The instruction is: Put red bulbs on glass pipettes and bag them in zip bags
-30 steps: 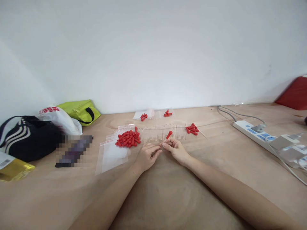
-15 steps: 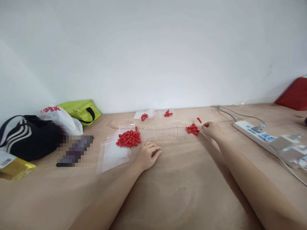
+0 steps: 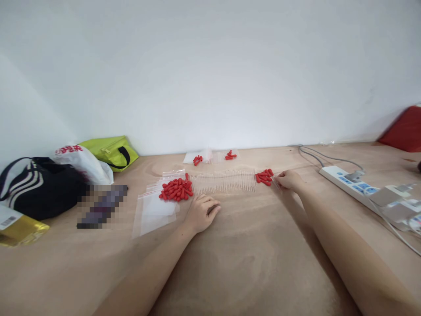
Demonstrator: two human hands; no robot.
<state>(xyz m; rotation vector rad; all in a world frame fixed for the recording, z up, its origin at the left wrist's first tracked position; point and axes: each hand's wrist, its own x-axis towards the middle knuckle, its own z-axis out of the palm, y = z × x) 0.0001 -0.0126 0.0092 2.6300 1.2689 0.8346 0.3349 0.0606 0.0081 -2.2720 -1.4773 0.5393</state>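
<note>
My left hand (image 3: 203,213) rests on the table just below a row of thin clear sticks (image 3: 223,181), its fingers loosely curled and apart with nothing visible in them. At the right end of that row lies a small group of red pieces (image 3: 264,177). Beside it my right hand (image 3: 288,180) pinches a thin clear stick (image 3: 276,182), small and faint, next to the red pieces. A larger pile of red pieces (image 3: 176,190) lies at the row's left end, partly on clear zip bags (image 3: 154,214).
Two small bags with red pieces (image 3: 198,160) (image 3: 230,155) lie near the wall. A power strip (image 3: 347,182) with plugs and cables stands right. At the left are a black bag (image 3: 46,188), a white plastic bag (image 3: 82,162), a green bag (image 3: 110,151) and a blurred dark object (image 3: 103,207).
The single red piece near my right hand now lies with the small right group. My right hand has shifted slightly, while my left hand has stayed in place.
</note>
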